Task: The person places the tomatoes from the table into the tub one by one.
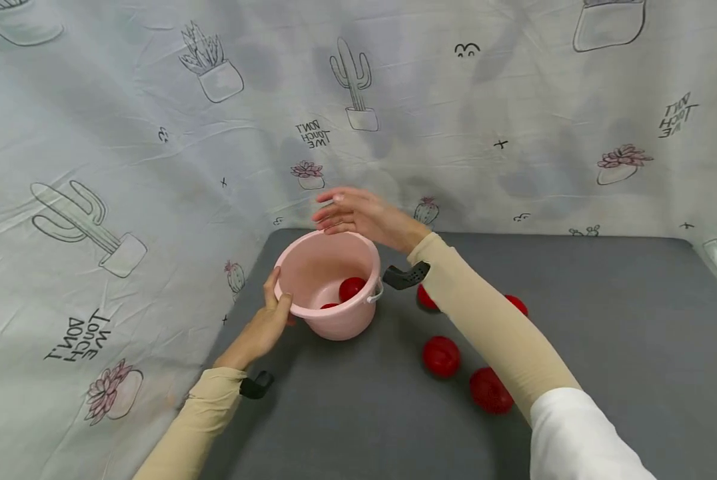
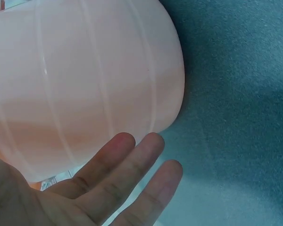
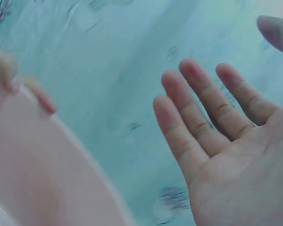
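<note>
A pink bucket (image 1: 342, 325) stands tilted at the left of the grey table, with round red balls (image 1: 352, 289) inside. My left hand (image 1: 262, 331) grips its left rim with the thumb and index finger. In the left wrist view, the other fingers (image 2: 127, 176) extend loosely along the ribbed outer wall. Over the far rim hovers my right hand (image 1: 361, 215), holding nothing. Its palm and spread fingers (image 3: 181, 136) show in the right wrist view, apart from the bucket's rim (image 3: 92, 165).
Several more red balls lie on the table (image 1: 610, 347) right of the bucket, including one ball (image 1: 441, 357) in front of the right forearm. That forearm partly covers others. Behind the table hangs a pale curtain (image 1: 418, 100) printed with cacti. A white handle (image 1: 375, 293) hangs at the bucket's right.
</note>
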A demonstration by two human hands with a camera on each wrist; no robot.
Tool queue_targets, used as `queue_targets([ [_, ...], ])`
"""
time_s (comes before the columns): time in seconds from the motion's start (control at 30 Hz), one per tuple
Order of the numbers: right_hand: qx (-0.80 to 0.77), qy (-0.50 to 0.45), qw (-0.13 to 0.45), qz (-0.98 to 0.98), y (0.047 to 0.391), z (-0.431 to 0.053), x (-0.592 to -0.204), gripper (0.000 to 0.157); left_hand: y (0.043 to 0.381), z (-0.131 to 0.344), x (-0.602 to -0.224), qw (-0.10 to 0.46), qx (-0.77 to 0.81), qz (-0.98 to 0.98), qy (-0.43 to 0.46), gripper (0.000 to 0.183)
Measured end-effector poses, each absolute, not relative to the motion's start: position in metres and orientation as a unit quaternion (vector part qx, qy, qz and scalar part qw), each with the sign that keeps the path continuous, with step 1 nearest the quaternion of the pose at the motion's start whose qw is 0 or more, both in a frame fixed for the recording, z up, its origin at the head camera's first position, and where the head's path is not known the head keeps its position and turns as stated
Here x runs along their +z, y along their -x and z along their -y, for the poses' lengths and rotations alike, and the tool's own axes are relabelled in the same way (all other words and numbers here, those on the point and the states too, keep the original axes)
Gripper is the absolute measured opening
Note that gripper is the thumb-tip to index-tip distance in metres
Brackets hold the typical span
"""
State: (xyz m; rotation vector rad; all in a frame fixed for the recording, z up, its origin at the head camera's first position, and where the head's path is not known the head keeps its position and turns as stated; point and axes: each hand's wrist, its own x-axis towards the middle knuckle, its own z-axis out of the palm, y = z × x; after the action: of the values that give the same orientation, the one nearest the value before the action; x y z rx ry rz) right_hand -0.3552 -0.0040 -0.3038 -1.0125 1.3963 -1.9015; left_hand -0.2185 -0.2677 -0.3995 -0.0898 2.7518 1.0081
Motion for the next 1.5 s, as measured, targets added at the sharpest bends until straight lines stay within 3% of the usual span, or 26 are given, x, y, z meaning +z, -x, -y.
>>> queue_targets([
  [0.23, -0.705, 0.454, 0.178, -0.514, 0.324, -0.06, -0.27, 0.036, 0.226, 0.278, -0.398, 0.099, 0.351, -0.931, 0.014, 0.064],
  [0.37, -0.68, 0.452, 0.1, -0.568, 0.292, -0.105, -0.283, 0.031, 0.23, 0.28, -0.401, 0.1, 0.352, -0.931, 0.011, 0.065],
  [0.47, -0.667, 0.445, 0.073, -0.593, 0.261, -0.135, -0.309, 0.031, 0.228, 0.284, -0.404, 0.101, 0.355, -0.929, 0.013, 0.064],
  [0.67, -0.669, 0.367, 0.071, -0.642, 0.214, -0.174, -0.369, 0.036, 0.222, 0.292, -0.4, 0.119, 0.349, -0.929, 0.023, 0.064],
  [1.0, -0.647, 0.237, 0.067, -0.722, 0.183, -0.211, -0.462, 0.037, 0.228, 0.286, -0.386, 0.173, 0.357, -0.918, -0.006, 0.07],
  [1.27, -0.643, 0.171, 0.073, -0.743, 0.164, -0.222, -0.502, 0.04, 0.256, 0.277, -0.386, 0.192, 0.388, -0.901, -0.035, 0.069],
  [1.5, -0.625, 0.168, 0.057, -0.76, 0.148, -0.21, -0.512, 0.042, 0.264, 0.281, -0.386, 0.18, 0.418, -0.888, -0.063, 0.066],
])
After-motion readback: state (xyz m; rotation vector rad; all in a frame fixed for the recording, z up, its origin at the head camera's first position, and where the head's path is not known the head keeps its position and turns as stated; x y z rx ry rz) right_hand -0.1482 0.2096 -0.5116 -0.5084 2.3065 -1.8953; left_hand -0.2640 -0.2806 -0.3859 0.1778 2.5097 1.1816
